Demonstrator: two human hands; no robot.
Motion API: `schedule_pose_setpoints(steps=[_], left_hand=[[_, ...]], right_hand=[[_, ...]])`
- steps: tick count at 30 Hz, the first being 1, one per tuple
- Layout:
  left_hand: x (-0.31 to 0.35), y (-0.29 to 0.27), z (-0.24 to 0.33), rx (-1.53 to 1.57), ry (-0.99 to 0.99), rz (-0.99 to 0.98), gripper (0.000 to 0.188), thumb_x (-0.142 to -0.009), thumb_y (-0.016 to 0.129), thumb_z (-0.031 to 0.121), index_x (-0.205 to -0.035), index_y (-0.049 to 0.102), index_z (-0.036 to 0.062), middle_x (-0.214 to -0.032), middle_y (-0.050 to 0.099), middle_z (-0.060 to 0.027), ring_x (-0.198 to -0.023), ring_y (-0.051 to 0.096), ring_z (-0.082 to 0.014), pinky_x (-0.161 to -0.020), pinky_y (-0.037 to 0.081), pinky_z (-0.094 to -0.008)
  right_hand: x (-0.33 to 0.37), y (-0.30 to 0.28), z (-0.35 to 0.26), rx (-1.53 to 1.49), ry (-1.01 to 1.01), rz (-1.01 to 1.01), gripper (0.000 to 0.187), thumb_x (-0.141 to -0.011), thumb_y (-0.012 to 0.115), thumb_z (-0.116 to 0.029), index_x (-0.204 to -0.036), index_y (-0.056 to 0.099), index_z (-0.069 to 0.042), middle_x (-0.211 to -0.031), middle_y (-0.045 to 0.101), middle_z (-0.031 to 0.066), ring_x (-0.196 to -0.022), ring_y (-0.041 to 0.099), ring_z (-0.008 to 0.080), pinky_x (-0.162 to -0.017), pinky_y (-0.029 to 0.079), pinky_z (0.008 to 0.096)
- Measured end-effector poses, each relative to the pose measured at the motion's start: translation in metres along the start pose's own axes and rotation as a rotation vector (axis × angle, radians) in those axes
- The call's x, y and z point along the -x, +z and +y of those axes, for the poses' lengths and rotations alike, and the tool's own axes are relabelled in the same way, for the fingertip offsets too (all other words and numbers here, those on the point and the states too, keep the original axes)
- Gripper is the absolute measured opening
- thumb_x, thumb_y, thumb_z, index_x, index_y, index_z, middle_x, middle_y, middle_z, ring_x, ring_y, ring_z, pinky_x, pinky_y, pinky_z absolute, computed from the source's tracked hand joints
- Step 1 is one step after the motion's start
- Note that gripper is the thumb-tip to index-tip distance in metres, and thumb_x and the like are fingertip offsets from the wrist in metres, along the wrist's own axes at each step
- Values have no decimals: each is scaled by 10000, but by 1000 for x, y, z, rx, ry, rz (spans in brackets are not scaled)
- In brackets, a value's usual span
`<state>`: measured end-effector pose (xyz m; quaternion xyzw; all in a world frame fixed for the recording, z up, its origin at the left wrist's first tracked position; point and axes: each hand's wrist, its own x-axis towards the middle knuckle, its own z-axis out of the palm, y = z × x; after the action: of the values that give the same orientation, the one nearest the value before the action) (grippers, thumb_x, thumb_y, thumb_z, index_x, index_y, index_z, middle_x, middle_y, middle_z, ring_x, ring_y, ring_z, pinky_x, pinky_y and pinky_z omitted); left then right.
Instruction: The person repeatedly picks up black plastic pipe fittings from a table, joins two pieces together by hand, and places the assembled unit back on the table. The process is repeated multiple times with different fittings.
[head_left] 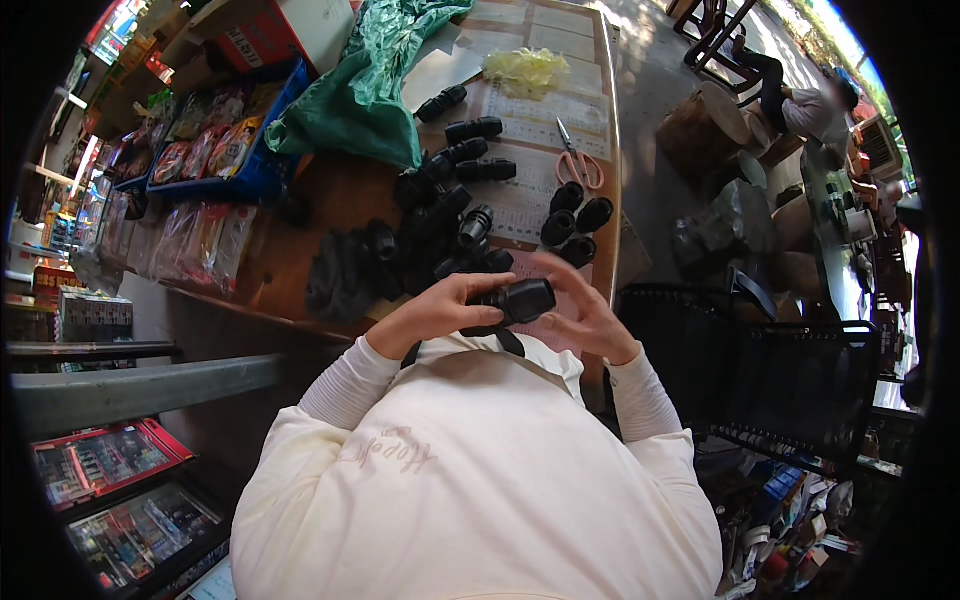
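Observation:
A black plastic pipe fitting (528, 300) with a ribbed, wide end lies sideways in front of my chest. Gripping its narrower end is my left hand (450, 310), thumb on the near side and fingers on the far side. My right hand (590, 318) curves around the wide end with fingers apart and slightly blurred; its thumb is close to the rim, and I cannot tell whether it touches. Beyond my hands, similar black fittings (475, 226) lie heaped on the table. Several more fittings (562, 228) are grouped to the right, below orange-handled scissors (580, 168).
Printed sheets (520, 120) cover part of the wooden table (270, 270). A green plastic bag (365, 95), pale yellow pieces (527, 70) and a blue crate (240, 185) of packets sit farther back. Dark cloth (340, 278) lies at left. A black chair (790, 385) stands at right; a person (815, 112) sits beyond.

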<state>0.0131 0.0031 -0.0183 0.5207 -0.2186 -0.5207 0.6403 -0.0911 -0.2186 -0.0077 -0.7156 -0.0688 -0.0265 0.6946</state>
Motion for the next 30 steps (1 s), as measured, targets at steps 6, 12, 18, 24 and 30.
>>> schedule_pose_setpoints(steps=[6,12,18,24,30], left_hand=[[-2,14,0,-455,134,200,559,-853,647,17,-1372,452,-53,-1166,602,-102,-1054,565,-136,-931,451,-268],[-6,10,-11,68,307,257,691,-849,634,-38,-1457,319,51,-1283,532,-113,-1143,558,-192,-966,463,-298],[-9,10,-6,210,452,296,611,-790,732,-6,-1315,432,80,-1254,528,-108,-1185,541,-224,-952,493,-309],[13,-7,14,-215,247,219,565,-719,826,129,-1197,536,45,-1168,579,-90,-1038,581,-177,-875,498,-298],[6,17,7,-861,350,421,494,-691,808,139,-1110,573,24,-960,656,-149,-884,669,-268,-783,524,-328]], right_hand=[[0,7,26,120,181,10,464,-898,680,-343,-1228,540,-48,-1113,594,64,-1046,546,139,-945,429,288],[-3,23,31,-349,170,18,727,-847,735,-382,-1381,351,-75,-1172,558,84,-1051,561,177,-933,459,306],[0,39,31,-637,264,143,516,-910,668,-165,-1339,394,-85,-1104,583,36,-916,569,79,-825,486,230],[-1,3,22,-318,185,132,352,-910,680,-216,-1200,541,-75,-983,599,-5,-837,542,36,-737,460,176],[0,17,22,-351,304,188,320,-931,653,-273,-1157,564,-64,-913,567,-34,-819,527,34,-720,452,173]])
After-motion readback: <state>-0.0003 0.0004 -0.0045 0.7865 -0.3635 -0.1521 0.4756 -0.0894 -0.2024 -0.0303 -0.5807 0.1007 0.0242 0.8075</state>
